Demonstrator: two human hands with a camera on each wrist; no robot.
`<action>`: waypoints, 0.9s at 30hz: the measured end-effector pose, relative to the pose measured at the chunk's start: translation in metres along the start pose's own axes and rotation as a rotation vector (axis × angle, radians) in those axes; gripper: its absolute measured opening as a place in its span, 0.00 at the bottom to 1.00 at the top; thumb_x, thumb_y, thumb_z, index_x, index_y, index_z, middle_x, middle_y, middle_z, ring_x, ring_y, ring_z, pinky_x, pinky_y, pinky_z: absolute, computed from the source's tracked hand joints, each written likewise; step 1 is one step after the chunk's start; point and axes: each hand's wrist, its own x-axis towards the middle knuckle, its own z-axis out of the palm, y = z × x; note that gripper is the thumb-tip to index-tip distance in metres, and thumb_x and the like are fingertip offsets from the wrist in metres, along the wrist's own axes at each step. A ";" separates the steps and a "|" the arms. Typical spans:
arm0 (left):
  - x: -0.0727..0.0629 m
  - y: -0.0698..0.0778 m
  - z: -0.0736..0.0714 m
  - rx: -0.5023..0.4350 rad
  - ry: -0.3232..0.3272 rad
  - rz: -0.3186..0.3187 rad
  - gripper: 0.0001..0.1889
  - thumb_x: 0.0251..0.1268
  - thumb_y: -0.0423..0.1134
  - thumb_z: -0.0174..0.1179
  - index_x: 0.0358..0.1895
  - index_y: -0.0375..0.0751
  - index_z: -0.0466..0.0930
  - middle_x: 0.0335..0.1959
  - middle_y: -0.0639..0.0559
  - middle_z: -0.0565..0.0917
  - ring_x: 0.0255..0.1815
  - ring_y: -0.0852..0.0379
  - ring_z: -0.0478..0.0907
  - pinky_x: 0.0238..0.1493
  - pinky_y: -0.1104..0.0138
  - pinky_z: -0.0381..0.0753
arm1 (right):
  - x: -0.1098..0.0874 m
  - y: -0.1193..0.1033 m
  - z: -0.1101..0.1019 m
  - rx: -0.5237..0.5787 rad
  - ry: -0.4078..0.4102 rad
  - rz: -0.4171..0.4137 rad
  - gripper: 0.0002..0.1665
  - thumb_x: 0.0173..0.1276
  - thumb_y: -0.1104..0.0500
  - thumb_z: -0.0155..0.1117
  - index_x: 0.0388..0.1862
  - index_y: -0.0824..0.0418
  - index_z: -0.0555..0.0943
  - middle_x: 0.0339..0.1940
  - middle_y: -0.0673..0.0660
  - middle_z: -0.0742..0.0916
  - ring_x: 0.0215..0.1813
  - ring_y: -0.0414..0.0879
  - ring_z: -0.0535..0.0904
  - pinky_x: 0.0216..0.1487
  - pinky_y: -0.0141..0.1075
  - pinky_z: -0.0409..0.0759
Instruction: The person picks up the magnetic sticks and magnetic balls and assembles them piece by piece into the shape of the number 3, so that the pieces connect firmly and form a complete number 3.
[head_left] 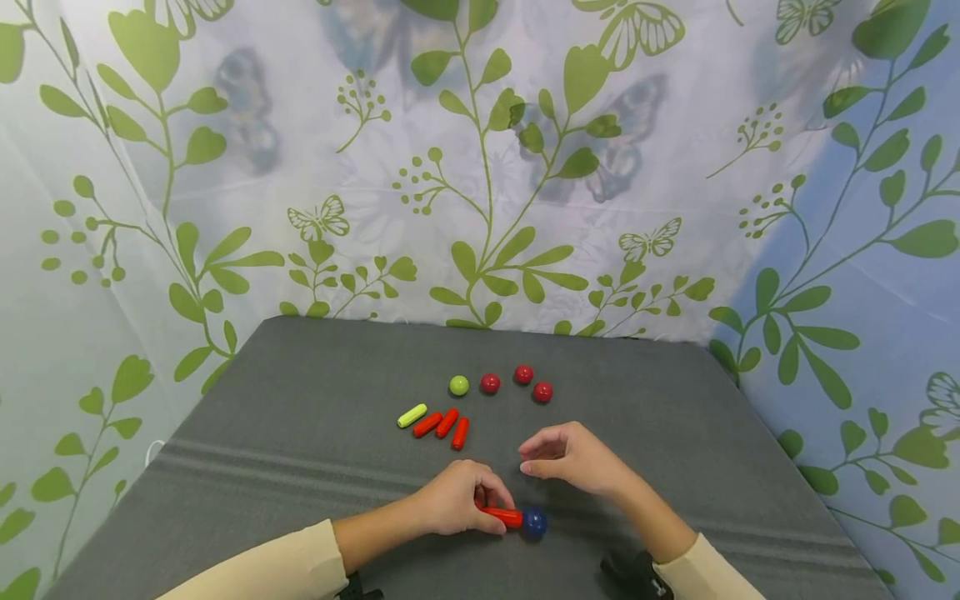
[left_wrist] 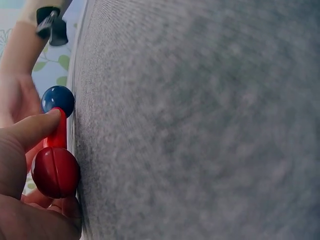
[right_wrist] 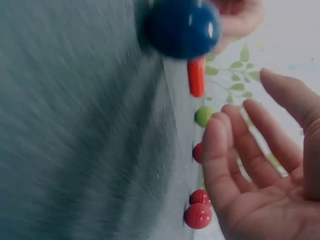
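My left hand (head_left: 454, 500) grips a red rod (head_left: 506, 517) low over the grey tabletop, thumb along its side. At the rod's right end sits a dark blue ball (head_left: 534, 522). The left wrist view shows a grooved red ball (left_wrist: 56, 172) at its other end, beside my fingers; from the head view the hand hides it. To the right, and apart from the blue ball, my right hand (head_left: 576, 458) hovers with loosely bent fingers and nothing in them. In the right wrist view its palm and spread fingers show.
Farther back lie three red rods (head_left: 447, 422) and a yellow-green rod (head_left: 412, 416). Behind them are a green ball (head_left: 459, 385) and three red balls (head_left: 490, 383). A leaf-patterned curtain (head_left: 495, 167) hangs around the grey table (head_left: 315, 392).
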 end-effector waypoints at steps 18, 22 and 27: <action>-0.002 0.000 0.002 -0.027 0.001 0.010 0.09 0.55 0.38 0.78 0.39 0.50 0.91 0.27 0.61 0.82 0.26 0.71 0.72 0.30 0.76 0.74 | 0.086 -0.004 -0.004 -0.311 -0.176 -0.280 0.15 0.65 0.53 0.76 0.47 0.59 0.89 0.47 0.55 0.91 0.44 0.37 0.87 0.49 0.33 0.86; -0.003 0.000 0.002 -0.031 -0.004 0.008 0.09 0.55 0.37 0.78 0.39 0.50 0.91 0.27 0.61 0.82 0.26 0.71 0.73 0.30 0.76 0.74 | 0.099 -0.007 -0.002 -0.319 -0.199 -0.317 0.15 0.64 0.55 0.77 0.47 0.59 0.89 0.47 0.54 0.91 0.46 0.42 0.88 0.49 0.34 0.86; -0.003 0.000 0.004 -0.035 -0.005 0.017 0.09 0.55 0.37 0.78 0.39 0.48 0.91 0.26 0.61 0.82 0.25 0.72 0.73 0.29 0.77 0.73 | 0.111 -0.006 0.002 -0.338 -0.213 -0.364 0.14 0.64 0.55 0.78 0.47 0.58 0.89 0.47 0.51 0.90 0.49 0.46 0.87 0.50 0.39 0.87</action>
